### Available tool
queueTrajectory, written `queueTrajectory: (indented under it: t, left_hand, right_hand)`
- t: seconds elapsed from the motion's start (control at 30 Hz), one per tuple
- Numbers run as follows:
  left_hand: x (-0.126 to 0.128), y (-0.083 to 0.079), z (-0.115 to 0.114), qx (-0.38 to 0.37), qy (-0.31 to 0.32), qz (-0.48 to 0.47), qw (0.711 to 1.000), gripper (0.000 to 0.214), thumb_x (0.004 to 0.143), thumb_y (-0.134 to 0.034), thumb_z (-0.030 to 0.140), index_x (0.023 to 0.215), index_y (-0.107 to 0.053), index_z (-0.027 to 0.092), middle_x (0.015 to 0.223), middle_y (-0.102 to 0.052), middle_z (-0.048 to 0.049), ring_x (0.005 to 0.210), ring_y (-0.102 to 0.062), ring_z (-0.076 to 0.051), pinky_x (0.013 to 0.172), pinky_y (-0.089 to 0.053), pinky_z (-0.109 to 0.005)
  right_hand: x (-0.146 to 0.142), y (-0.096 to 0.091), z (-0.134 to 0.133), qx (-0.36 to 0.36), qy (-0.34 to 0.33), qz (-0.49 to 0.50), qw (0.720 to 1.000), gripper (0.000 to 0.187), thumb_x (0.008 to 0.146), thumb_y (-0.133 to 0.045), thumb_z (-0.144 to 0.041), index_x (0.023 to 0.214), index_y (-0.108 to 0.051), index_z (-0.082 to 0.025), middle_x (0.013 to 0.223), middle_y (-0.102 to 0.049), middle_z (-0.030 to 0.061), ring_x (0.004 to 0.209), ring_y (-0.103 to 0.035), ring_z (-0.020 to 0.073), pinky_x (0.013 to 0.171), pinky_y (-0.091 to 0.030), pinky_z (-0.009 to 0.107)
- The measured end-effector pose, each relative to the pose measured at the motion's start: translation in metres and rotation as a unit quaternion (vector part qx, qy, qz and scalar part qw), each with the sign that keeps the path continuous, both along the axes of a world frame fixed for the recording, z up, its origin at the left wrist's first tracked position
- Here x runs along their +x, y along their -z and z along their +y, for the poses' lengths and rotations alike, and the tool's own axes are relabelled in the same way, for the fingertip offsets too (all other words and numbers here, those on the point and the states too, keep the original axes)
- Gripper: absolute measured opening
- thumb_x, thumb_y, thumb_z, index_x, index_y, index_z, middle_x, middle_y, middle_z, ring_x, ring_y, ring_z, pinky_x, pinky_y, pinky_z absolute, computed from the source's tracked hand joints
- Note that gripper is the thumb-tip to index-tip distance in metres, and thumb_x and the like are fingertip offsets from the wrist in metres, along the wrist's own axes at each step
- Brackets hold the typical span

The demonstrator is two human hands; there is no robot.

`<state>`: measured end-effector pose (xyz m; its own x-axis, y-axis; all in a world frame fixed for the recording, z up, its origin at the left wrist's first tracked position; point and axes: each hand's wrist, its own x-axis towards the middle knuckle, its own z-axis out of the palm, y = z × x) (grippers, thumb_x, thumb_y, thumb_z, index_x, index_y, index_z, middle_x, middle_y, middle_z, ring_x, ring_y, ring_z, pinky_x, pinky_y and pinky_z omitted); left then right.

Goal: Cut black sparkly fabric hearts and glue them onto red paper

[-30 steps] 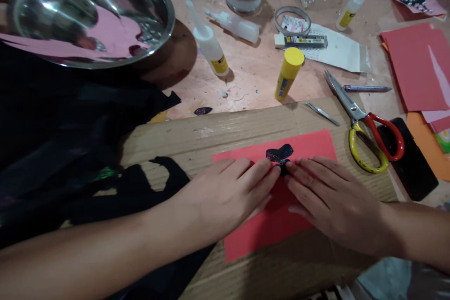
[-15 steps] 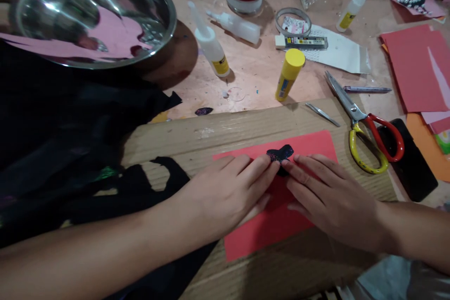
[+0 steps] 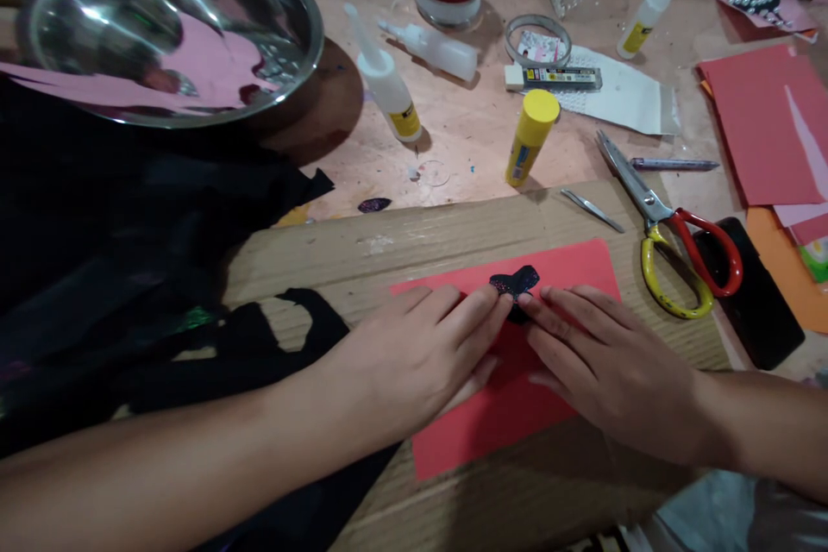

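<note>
fingers of my left hand (image 3: 430, 355) and right hand (image 3: 611, 366) touch 2 black pieces (image 3: 517, 283) between their tips, pinching or pressing i can't tell, over red paper (image 3: 446, 448); 1 second ago's gap has closed, so they seem aligned.

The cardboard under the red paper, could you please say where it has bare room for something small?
Bare cardboard shows upper left of the red paper, between it and the black offcut; a shadowed strip lies below the paper. Its upper right is crowded by scissors and tweezers; the left hand and right hand cover much of the paper.
</note>
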<state>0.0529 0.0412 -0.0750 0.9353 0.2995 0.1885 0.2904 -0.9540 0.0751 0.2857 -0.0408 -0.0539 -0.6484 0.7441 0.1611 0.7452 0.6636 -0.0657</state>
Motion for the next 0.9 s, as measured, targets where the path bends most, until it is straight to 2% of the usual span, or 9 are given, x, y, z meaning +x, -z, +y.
queueTrajectory:
  t: [0.23, 0.4, 0.6, 0.9]
  left_hand:
    - [0.000, -0.002, 0.000, 0.017, 0.002, 0.009, 1.000, 0.038, 0.102, -0.045, 0.026, 0.130, -0.058, 0.004, 0.108, -0.069, -0.0156, 0.079, -0.063, -0.025, 0.061, -0.050, -0.037]
    - [0.000, -0.002, 0.002, -0.014, -0.003, -0.008, 1.000, 0.039, 0.101, -0.046, 0.030, 0.129, -0.059, 0.006, 0.107, -0.068, -0.0152, 0.078, -0.063, -0.025, 0.061, -0.050, -0.036]
    - [0.001, -0.002, 0.007, -0.051, -0.010, -0.008, 0.999, 0.038, 0.102, -0.045, 0.035, 0.127, -0.060, 0.010, 0.106, -0.067, -0.0134, 0.083, -0.066, -0.025, 0.063, -0.052, -0.035]
    - [0.001, -0.002, 0.009, -0.065, -0.007, -0.014, 0.998, 0.036, 0.102, -0.047, 0.036, 0.124, -0.060, 0.011, 0.104, -0.067, -0.0125, 0.079, -0.066, -0.026, 0.061, -0.054, -0.037]
  right_hand:
    - [-0.001, -0.002, 0.000, 0.002, 0.001, -0.008, 1.000, 0.026, 0.101, -0.057, -0.026, 0.114, -0.072, -0.009, 0.130, -0.072, 0.0179, 0.119, -0.066, 0.0299, 0.100, -0.053, 0.043]
    - [0.000, -0.005, -0.001, 0.013, -0.007, 0.020, 1.000, 0.022, 0.099, -0.061, -0.024, 0.110, -0.073, -0.008, 0.122, -0.075, 0.0193, 0.114, -0.069, 0.0289, 0.099, -0.054, 0.045]
    - [-0.002, -0.004, -0.006, -0.001, -0.007, 0.014, 1.000, 0.025, 0.102, -0.055, -0.026, 0.106, -0.073, -0.009, 0.124, -0.074, 0.0204, 0.116, -0.068, 0.0296, 0.101, -0.052, 0.045]
    - [-0.013, -0.007, -0.019, -0.037, 0.039, -0.020, 0.998, 0.039, 0.103, -0.053, -0.035, 0.126, -0.065, -0.006, 0.136, -0.067, 0.0224, 0.128, -0.059, 0.0338, 0.105, -0.045, 0.047]
